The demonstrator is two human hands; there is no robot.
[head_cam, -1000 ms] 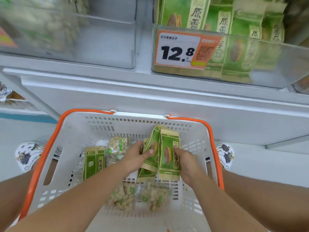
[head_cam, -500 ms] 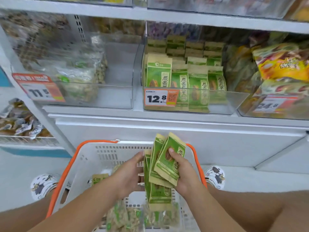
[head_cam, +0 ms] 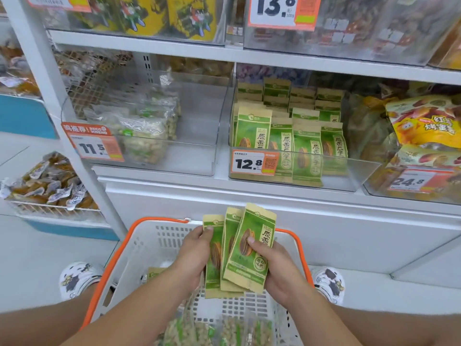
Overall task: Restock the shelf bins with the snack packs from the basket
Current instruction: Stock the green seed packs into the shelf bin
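Observation:
Three green sunflower-seed packs (head_cam: 245,248) are fanned upright above the white, orange-rimmed basket (head_cam: 159,236). My left hand (head_cam: 193,250) grips their left side with the thumb on the front; my right hand (head_cam: 277,265) grips the right side, thumb across the front pack. Inside the basket lie clear packs of pale nuts (head_cam: 224,330) and another green pack (head_cam: 154,273), mostly hidden by my left arm. Straight ahead, a clear shelf bin (head_cam: 349,168) tagged 12.8 holds rows of the same green packs (head_cam: 282,138). The bin to its left (head_cam: 194,156), tagged 11.5, holds a few clear nut packs (head_cam: 147,136).
A bin of orange-yellow bags (head_cam: 424,136) tagged 24.8 stands at right. Upper shelf bins carry yellow packs (head_cam: 149,13) and a 13.8 tag. A wire tray of wrapped snacks (head_cam: 47,186) sits at left. My shoes (head_cam: 74,278) flank the basket on the floor.
Both hands lifted the green packs out of the basket and raised them toward the shelf. The view tilted up, bringing the shelf bins into sight.

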